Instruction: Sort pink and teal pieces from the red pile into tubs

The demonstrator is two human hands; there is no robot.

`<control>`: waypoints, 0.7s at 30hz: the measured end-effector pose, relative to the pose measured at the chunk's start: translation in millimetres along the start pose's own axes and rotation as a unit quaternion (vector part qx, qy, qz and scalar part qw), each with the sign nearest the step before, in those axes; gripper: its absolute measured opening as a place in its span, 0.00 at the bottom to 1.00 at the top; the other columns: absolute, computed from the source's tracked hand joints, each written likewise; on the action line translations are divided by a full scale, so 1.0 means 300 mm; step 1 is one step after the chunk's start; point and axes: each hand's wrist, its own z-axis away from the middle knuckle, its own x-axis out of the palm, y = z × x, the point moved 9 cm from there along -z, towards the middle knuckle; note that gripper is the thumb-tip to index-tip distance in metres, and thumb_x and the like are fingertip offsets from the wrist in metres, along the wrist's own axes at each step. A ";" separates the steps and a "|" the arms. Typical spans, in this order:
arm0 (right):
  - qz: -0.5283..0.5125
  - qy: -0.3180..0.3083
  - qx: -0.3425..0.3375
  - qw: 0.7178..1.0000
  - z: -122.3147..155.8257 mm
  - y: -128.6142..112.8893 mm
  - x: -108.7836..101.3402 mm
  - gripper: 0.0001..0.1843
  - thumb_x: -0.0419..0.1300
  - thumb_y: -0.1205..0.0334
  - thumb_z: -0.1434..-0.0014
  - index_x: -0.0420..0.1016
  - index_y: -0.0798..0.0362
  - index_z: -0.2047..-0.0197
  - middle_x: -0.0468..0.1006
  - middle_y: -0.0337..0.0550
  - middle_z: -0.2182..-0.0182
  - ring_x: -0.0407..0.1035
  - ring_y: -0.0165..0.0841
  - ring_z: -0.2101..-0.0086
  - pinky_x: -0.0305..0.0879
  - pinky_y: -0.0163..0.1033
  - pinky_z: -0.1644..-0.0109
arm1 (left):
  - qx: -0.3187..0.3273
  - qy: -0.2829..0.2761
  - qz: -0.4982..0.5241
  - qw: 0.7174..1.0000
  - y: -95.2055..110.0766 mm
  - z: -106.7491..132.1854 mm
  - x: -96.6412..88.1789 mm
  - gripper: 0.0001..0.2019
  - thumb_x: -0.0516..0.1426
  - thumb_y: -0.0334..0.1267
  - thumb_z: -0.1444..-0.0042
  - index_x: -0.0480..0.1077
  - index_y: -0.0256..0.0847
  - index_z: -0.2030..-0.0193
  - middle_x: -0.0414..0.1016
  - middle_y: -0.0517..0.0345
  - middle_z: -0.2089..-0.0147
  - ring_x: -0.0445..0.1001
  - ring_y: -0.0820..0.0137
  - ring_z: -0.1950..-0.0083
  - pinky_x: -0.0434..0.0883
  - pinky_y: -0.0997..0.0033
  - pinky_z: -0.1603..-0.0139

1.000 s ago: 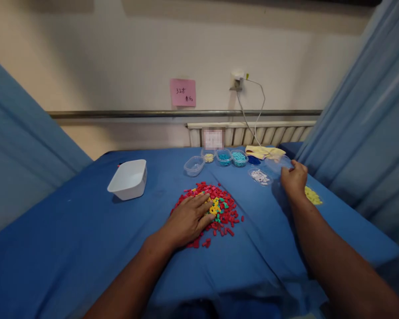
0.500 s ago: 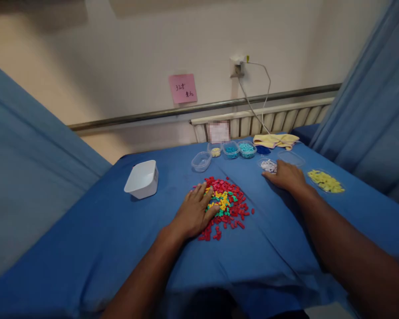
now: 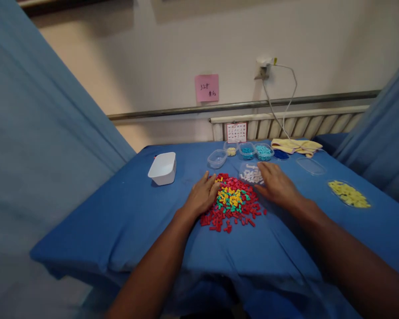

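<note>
A loose heap of small red, yellow and green plastic blocks [image 3: 231, 199] lies on the blue cloth in front of me. My left hand [image 3: 202, 193] rests against the left side of this heap, palm down, fingers stretched out and holding nothing. At the heap's upper right, my right hand [image 3: 276, 184] grips the right side of a clear plastic tub [image 3: 242, 168], thumb nearest me. White blocks [image 3: 252, 175] lie inside that tub; the hand covers its right end.
Clear tubs with cream [image 3: 231, 151], teal [image 3: 247, 153] and light-blue blocks [image 3: 264, 152] line the back, beside an unfilled tub [image 3: 217, 158]. A white bin [image 3: 162, 169] stands left. Yellow blocks [image 3: 349, 194], a clear lid [image 3: 311, 166] and a yellow cloth [image 3: 295, 145] lie right.
My right hand has brought the tub of white blocks leftward, up to the colored heap. My left hand has drawn back to the heap's left edge. The camera view has turned left.
</note>
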 end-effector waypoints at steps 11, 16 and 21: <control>-0.006 0.047 -0.160 0.986 -0.026 -0.244 -0.040 0.28 0.56 0.71 0.27 0.69 0.65 0.26 0.70 0.68 0.28 0.65 0.56 0.32 0.67 0.64 0.28 | 0.038 0.084 0.111 0.990 0.032 0.008 -0.028 0.34 0.42 0.53 0.20 0.64 0.30 0.21 0.62 0.43 0.19 0.59 0.59 0.17 0.54 0.53 0.15; -0.050 0.073 -0.183 0.979 -0.005 -0.251 -0.081 0.30 0.56 0.66 0.25 0.66 0.58 0.23 0.69 0.64 0.27 0.65 0.53 0.31 0.69 0.63 0.29 | 0.067 0.081 0.080 0.991 0.059 0.014 -0.028 0.31 0.44 0.51 0.20 0.69 0.32 0.24 0.66 0.41 0.22 0.63 0.56 0.19 0.57 0.50 0.16; -0.038 0.088 -0.137 0.986 -0.011 -0.173 -0.096 0.30 0.57 0.64 0.25 0.64 0.60 0.23 0.70 0.68 0.29 0.66 0.55 0.32 0.68 0.64 0.29 | 0.074 0.078 0.044 0.993 0.072 0.019 -0.026 0.29 0.45 0.48 0.21 0.69 0.34 0.24 0.65 0.43 0.21 0.63 0.55 0.19 0.58 0.49 0.17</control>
